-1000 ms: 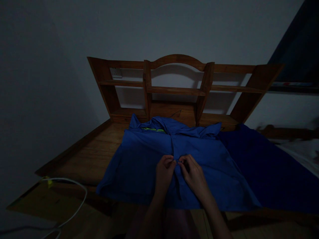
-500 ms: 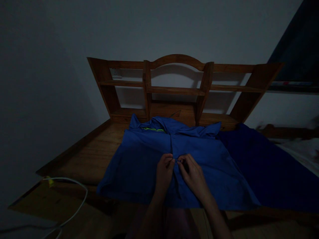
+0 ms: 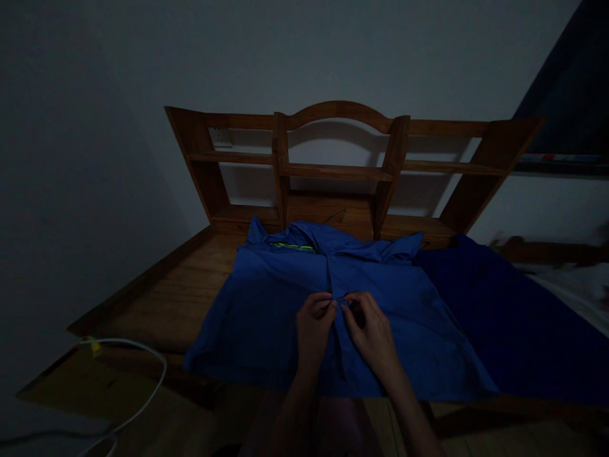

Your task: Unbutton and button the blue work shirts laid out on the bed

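A blue shirt [image 3: 266, 311] lies spread on the wooden desk, its collar toward the shelf and its hem near the front edge. At the middle of its front placket, my left hand [image 3: 315, 324] pinches one side of the cloth between thumb and fingers. Close beside it, my right hand [image 3: 371, 327] pinches the other side of the placket. The fingertips of both hands nearly meet. Whether a button sits between them is too dark and small to tell. Higher up the placket, a small button [image 3: 332, 259] shows near the collar.
Behind the shirt stands a wooden shelf [image 3: 333, 171] against the wall. A dark blue cloth [image 3: 514, 324] lies to the right, partly next to the shirt. The desk top [image 3: 185, 292] shows at left, with a white cable [image 3: 162, 374] looping off its front corner.
Both hands have shifted very slightly up the placket, still pinching the cloth, and the fingertips are a little higher. The shirt lies as before.
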Motion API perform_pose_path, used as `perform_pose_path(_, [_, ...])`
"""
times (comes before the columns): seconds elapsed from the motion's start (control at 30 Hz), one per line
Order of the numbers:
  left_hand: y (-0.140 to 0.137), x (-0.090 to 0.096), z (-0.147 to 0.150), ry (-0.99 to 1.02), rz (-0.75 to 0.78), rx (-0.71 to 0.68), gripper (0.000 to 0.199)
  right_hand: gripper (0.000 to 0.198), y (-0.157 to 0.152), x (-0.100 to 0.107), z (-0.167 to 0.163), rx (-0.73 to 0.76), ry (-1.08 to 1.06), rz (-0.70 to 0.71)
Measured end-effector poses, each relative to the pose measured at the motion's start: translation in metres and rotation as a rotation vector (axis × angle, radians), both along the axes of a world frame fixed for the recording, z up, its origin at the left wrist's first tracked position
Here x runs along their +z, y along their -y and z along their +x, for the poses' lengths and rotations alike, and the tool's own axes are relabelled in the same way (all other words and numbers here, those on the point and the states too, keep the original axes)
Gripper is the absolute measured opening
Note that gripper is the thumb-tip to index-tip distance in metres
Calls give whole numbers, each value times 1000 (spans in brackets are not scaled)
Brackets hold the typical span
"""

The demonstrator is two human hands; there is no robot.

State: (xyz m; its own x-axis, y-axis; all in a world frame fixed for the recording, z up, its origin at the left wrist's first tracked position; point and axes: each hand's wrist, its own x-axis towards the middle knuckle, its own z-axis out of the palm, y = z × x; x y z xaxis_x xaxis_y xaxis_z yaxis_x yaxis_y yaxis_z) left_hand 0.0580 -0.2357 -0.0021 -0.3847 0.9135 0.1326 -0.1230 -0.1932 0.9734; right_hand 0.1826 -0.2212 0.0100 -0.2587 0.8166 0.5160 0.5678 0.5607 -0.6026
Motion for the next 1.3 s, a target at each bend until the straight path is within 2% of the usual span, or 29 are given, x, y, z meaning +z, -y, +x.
perform_pose_path(0.23, [3, 5, -1, 5, -28, 3, 26, 14, 0, -2, 2, 0, -35, 0])
perform_pose_path(0.67, [-2, -6, -1, -17, 45, -3, 22, 13, -2, -1, -1, 100, -25, -28])
perform_pose_path(1.1, [8, -4, 7, -381, 17, 115, 19, 16, -3, -4, -2, 27, 123, 20])
perform_pose_path(1.3, [10, 0, 10, -429, -27, 161, 19, 14, -2, 0, -2, 31, 100, -22])
